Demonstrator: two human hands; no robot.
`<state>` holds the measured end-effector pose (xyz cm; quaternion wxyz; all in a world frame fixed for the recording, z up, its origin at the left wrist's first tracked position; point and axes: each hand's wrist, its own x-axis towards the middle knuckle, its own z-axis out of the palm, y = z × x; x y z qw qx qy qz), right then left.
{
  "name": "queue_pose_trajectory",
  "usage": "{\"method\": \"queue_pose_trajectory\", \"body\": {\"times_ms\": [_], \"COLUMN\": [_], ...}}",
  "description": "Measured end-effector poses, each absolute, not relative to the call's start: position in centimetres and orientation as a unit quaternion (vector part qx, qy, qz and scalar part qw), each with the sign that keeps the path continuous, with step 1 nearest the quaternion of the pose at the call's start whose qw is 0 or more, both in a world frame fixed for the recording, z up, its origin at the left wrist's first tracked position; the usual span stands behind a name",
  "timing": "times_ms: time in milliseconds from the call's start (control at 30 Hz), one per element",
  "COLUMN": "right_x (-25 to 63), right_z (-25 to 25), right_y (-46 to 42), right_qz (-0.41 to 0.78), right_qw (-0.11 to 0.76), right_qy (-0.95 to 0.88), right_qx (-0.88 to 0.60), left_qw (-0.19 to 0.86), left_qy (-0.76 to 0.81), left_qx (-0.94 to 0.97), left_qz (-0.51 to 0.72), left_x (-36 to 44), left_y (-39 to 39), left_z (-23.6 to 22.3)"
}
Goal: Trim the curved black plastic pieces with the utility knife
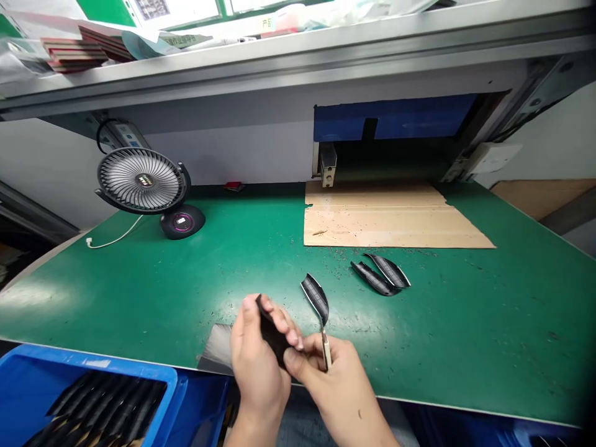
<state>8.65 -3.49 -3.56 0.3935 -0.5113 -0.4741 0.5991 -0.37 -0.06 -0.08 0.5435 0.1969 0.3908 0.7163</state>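
Note:
My left hand (261,354) is wrapped around a dark, curved shell piece (274,338), held tilted above the table's front edge. My right hand (333,379) is closed on a slim tool with a cream handle (326,352); its thin metal end points away from me. The right thumb presses at the lower end of the held piece. Just beyond the tool's tip, a similar black curved shell (316,299) lies on the green table. Two more black shells (382,275) rest together farther right. Fingers hide part of the held piece.
A blue bin (172,379) at lower left holds several black shells. A small fan (142,180) stands back left with a white cable. Cardboard (391,217) lies at the back under an opening, dark scraps around it. A metal-edged shelf (279,65) runs above.

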Motion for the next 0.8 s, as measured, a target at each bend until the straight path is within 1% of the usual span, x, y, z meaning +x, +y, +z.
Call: {"method": "queue_pose_trajectory", "body": {"times_ms": [67,133,167,233,300,333,433,533,600,633,667,733,767,800], "right_x": [9.2,10.4,11.0,11.8,12.0,11.9,12.5,14.9,16.7,17.4,17.9,18.0,17.8,17.4], "right_z": [-3.6,-4.3,-4.7,-5.8,-6.6,-6.8,-6.9,-5.9,-4.7,-4.0,-3.2,-1.8,-1.3,-0.9], "right_y": [-3.6,-3.7,-3.6,-3.0,-2.0,-1.4,-0.2,0.0,-0.1,-0.1,-0.2,-0.5,-0.8,-1.1], "right_qz": [0.513,0.367,0.296,0.194,0.143,0.132,0.106,0.094,0.098,0.098,0.094,0.069,0.055,0.05], "right_qw": [0.395,0.396,0.381,0.319,0.257,0.24,0.223,0.232,0.259,0.272,0.281,0.298,0.31,0.328], "right_qy": [-0.549,-0.631,-0.657,-0.678,-0.676,-0.676,-0.675,-0.684,-0.733,-0.769,-0.804,-0.847,-0.846,-0.832], "right_qx": [-0.529,-0.557,-0.579,-0.633,-0.675,-0.684,-0.695,-0.685,-0.621,-0.571,-0.515,-0.434,-0.43,-0.445], "left_qw": [0.511,0.463,0.444,0.423,0.435,0.435,0.412,0.417,0.462,0.511,0.575,0.751,0.814,0.85], "left_qy": [0.405,0.46,0.493,0.559,0.581,0.587,0.601,0.598,0.583,0.566,0.54,0.444,0.394,0.355], "left_qx": [0.198,0.219,0.244,0.319,0.362,0.379,0.427,0.451,0.463,0.464,0.458,0.385,0.328,0.265], "left_qz": [0.732,0.725,0.707,0.638,0.585,0.568,0.535,0.515,0.483,0.451,0.409,0.3,0.274,0.284], "left_x": [-1.1,-2.4,-3.2,-4.4,-5.1,-5.2,-5.1,-4.6,-3.8,-3.2,-2.5,-1.2,-0.8,-0.5], "left_y": [0.6,2.2,3.4,6.0,8.5,9.6,11.5,10.6,8.6,7.3,6.0,3.6,2.7,2.1], "left_z": [-0.3,-1.1,-1.7,-3.5,-5.3,-5.9,-6.1,-4.2,-2.7,-2.2,-1.8,-1.4,-1.3,-1.2]}}
